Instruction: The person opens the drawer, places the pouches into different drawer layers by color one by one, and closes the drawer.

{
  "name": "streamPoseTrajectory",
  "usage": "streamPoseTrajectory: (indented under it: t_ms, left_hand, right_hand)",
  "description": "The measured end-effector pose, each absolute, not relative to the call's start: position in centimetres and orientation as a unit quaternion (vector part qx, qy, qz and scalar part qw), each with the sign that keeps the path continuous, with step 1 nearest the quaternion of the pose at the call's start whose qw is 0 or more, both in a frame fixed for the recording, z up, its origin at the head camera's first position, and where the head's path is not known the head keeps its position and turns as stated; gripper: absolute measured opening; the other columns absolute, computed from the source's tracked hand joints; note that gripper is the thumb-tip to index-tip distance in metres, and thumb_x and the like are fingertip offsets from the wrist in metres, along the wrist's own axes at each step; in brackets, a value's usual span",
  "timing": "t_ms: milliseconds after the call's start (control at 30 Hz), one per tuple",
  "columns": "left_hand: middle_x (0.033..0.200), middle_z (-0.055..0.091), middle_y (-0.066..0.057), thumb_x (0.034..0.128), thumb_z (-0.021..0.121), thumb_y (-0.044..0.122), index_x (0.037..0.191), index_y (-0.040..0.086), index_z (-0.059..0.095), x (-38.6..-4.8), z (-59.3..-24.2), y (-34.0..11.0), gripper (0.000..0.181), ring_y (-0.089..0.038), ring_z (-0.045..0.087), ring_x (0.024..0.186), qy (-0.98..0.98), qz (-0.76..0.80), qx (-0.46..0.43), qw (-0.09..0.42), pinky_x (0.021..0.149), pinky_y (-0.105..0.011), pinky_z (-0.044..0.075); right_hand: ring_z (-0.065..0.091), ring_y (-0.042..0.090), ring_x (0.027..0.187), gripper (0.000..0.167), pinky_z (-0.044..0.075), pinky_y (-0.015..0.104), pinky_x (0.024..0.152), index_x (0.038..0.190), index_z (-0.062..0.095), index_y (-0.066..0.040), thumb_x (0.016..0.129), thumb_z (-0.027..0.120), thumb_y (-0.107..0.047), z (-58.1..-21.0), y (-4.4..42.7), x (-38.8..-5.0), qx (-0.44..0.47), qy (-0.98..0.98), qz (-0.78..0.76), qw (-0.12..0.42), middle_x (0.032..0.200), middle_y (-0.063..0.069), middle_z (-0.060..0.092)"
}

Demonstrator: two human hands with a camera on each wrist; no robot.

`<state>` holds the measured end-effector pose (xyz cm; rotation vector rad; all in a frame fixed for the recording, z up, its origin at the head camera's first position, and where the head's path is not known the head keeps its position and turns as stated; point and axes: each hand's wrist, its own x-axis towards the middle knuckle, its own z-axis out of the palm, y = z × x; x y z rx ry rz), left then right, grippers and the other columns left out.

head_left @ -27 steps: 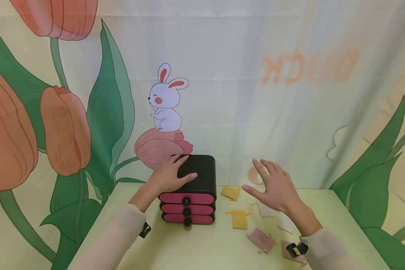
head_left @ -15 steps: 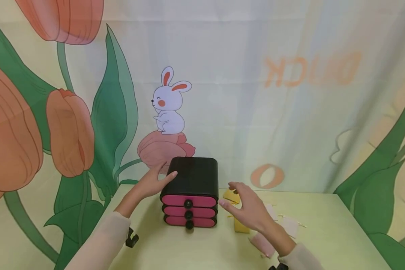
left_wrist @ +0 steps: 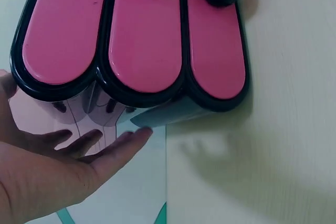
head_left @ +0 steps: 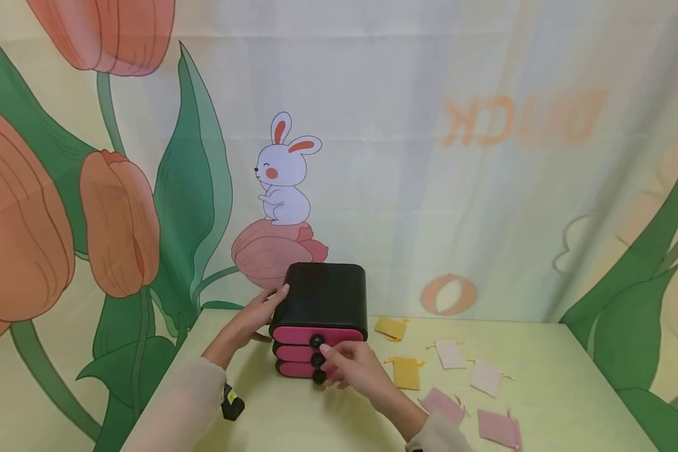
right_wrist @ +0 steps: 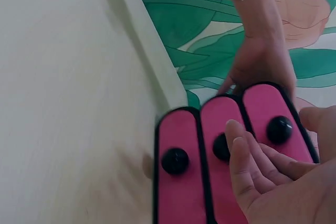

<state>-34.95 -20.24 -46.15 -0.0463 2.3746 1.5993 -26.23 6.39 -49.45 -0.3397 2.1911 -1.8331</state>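
A small black box with three pink drawers (head_left: pixel 294 335) stands on the table, each drawer front bearing a round black knob. My left hand (head_left: pixel 248 323) is at the box's left side. In the left wrist view, its thumb is by the top edge and its loose fingers (left_wrist: pixel 121 153) spread along the side wall. Just in front of the knobs is my right hand (head_left: pixel 358 370), thumb close to the top knob (head_left: pixel 316 341). The right wrist view has its bent fingers (right_wrist: pixel 241 166) before the middle knob (right_wrist: pixel 221 147), thumb apart, pinching nothing.
Right of the box lie small drawstring pouches: yellow ones (head_left: pixel 407 374), white ones (head_left: pixel 487 378) and pink ones (head_left: pixel 498 428). Behind the table (head_left: pixel 548 370) hangs a curtain (head_left: pixel 384 176) printed with tulips and a rabbit.
My right hand has come left and down from above the pouches to the drawer knobs. The left hand has slid off the box's top to its left side. The drawers look unmoved.
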Motion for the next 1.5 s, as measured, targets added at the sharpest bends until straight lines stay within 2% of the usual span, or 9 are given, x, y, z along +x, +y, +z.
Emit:
streamPoseTrajectory:
  t_ms: [133, 467, 700, 900, 1100, 1267, 1500]
  left_hand:
    - [0.164, 0.035, -0.028, 0.1027, 0.054, 0.067, 0.168, 0.009, 0.019, -35.0, -46.6, -20.2, 0.094, -0.059, 0.035, 0.146, 0.798, 0.581, -0.017, 0.162, 0.094, -0.071, 0.054]
    - [0.166, 0.032, -0.027, 0.0995, 0.059, 0.069, 0.166, 0.008, 0.023, -35.3, -47.1, -20.5, 0.097, -0.064, 0.031, 0.146, 0.772, 0.610, -0.014, 0.179, 0.094, -0.073, 0.053]
    - [0.165, 0.033, -0.027, 0.0985, 0.059, 0.070, 0.166, 0.007, 0.022, -35.7, -46.7, -20.4, 0.100, -0.063, 0.033, 0.146, 0.774, 0.607, -0.022, 0.179, 0.095, -0.073, 0.052]
    - [0.164, 0.034, -0.029, 0.1020, 0.060, 0.062, 0.166, 0.004, 0.023, -35.8, -46.5, -20.5, 0.093, -0.064, 0.036, 0.143, 0.768, 0.612, -0.025, 0.189, 0.092, -0.073, 0.054]
    - [0.163, 0.036, -0.029, 0.1020, 0.061, 0.061, 0.165, 0.003, 0.024, -35.7, -46.4, -20.3, 0.093, -0.064, 0.039, 0.141, 0.770, 0.609, -0.025, 0.188, 0.088, -0.071, 0.056]
    - [0.164, 0.033, -0.031, 0.1012, 0.061, 0.063, 0.166, 0.001, 0.022, -35.6, -46.3, -20.3, 0.097, -0.064, 0.036, 0.143, 0.777, 0.601, -0.020, 0.187, 0.088, -0.072, 0.056]
    - [0.164, 0.033, -0.031, 0.1027, 0.060, 0.060, 0.165, 0.001, 0.022, -35.7, -46.4, -20.4, 0.094, -0.063, 0.038, 0.143, 0.770, 0.607, -0.020, 0.194, 0.088, -0.070, 0.057]
  right_hand:
    - [0.079, 0.033, 0.078, 0.056, 0.063, 0.035, 0.064, 0.117, 0.073, 0.005, 0.104, 0.065, -0.049, -50.3, 4.6, -26.5, -0.090, 0.721, -0.672, 0.141, 0.096, 0.012, 0.079]
    - [0.079, 0.030, 0.076, 0.053, 0.063, 0.033, 0.063, 0.114, 0.075, 0.006, 0.108, 0.062, -0.045, -50.5, 3.0, -26.6, -0.056, 0.691, -0.710, 0.123, 0.100, 0.021, 0.078]
    - [0.075, 0.021, 0.068, 0.048, 0.061, 0.030, 0.060, 0.107, 0.076, 0.003, 0.107, 0.064, -0.043, -49.9, 3.1, -26.4, -0.053, 0.699, -0.703, 0.119, 0.092, 0.017, 0.078]
    - [0.072, 0.015, 0.062, 0.044, 0.055, 0.027, 0.056, 0.099, 0.079, -0.002, 0.105, 0.066, -0.044, -50.1, 3.4, -25.2, -0.051, 0.705, -0.696, 0.129, 0.086, 0.014, 0.079]
    - [0.071, 0.015, 0.062, 0.043, 0.058, 0.029, 0.057, 0.098, 0.079, -0.002, 0.104, 0.067, -0.043, -50.3, 3.5, -23.7, -0.053, 0.699, -0.698, 0.145, 0.087, 0.014, 0.079]
    - [0.072, 0.015, 0.065, 0.044, 0.059, 0.030, 0.059, 0.100, 0.079, -0.003, 0.104, 0.066, -0.045, -50.3, 3.6, -22.5, -0.051, 0.698, -0.697, 0.160, 0.087, 0.010, 0.079]
    - [0.071, 0.016, 0.066, 0.042, 0.059, 0.032, 0.061, 0.096, 0.080, -0.002, 0.106, 0.065, -0.040, -50.9, 3.9, -21.1, -0.046, 0.703, -0.689, 0.169, 0.083, 0.008, 0.077]
